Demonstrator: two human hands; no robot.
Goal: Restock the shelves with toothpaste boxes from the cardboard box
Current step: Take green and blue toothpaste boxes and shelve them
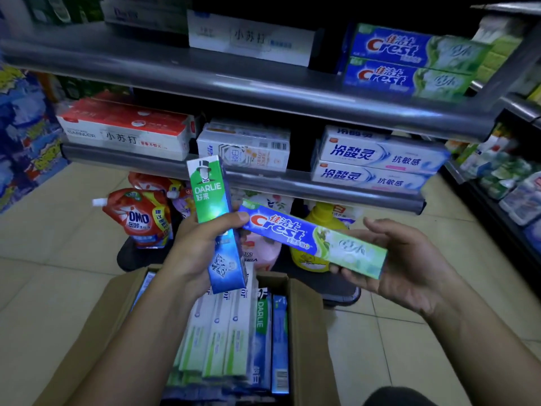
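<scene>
Green Darlie box (215, 218) gripped, left fingers (232, 220) | Crest box (313, 238) held, right fingers (341, 270) curled | shelf edge (292, 183) near

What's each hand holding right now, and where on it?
Left hand grips the upright Darlie box around its middle. Right hand holds the Crest box by its green end, fingers underneath.

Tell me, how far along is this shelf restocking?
Shelves already carry stock, including two shelved Crest boxes on the upper shelf. In hand: the left hand grips a Darlie box, the right hand holds a Crest box. Left to do: the cardboard box below looks nearly full.
</scene>
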